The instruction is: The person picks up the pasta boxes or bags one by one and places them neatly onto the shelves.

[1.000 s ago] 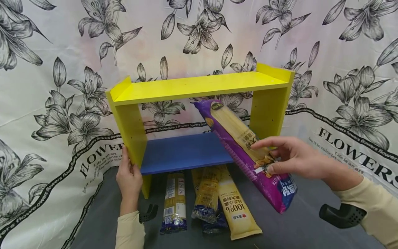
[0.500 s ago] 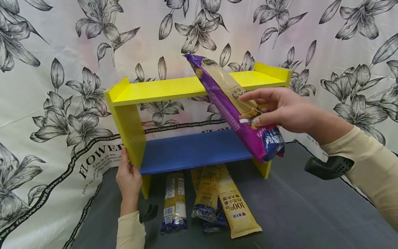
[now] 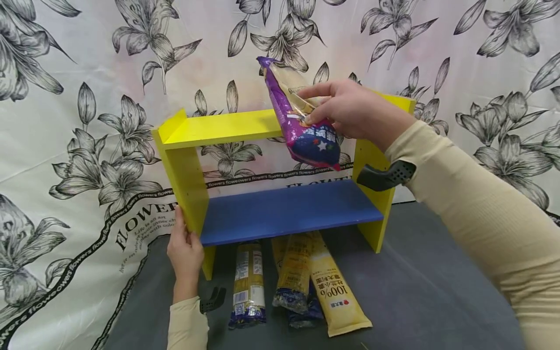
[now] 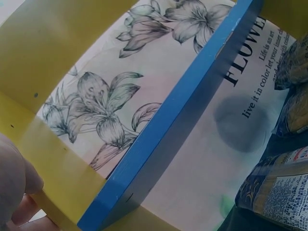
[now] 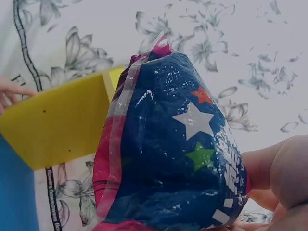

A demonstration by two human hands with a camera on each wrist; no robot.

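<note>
My right hand [image 3: 345, 109] grips a purple bag of spaghetti [image 3: 284, 112], fingers on one side and thumb on the other. The bag tilts over the yellow top board of a small shelf [image 3: 227, 127], its blue end with stars toward me. Up close in the right wrist view, that blue end of the spaghetti bag [image 5: 163, 144] fills the middle. On the left, my left hand [image 3: 185, 253] holds the shelf's yellow side panel, fingers along its outside and thumb at the front edge. The shelf's blue middle board [image 3: 284, 211] bears nothing.
Under the blue board lie a pasta pack with a barcode [image 3: 248, 287], a clear-ended pasta pack [image 3: 294, 277] over a blue-ended one [image 3: 306, 313], and a yellow pasta bag [image 3: 334, 291]. A flower-printed cloth [image 3: 481, 43] hangs behind. Dark grey cloth [image 3: 437, 272] covers the table.
My right hand has carried the purple spaghetti bag up and leftward, from in front of the shelf to over its top board. The left hand stays at the side panel.
</note>
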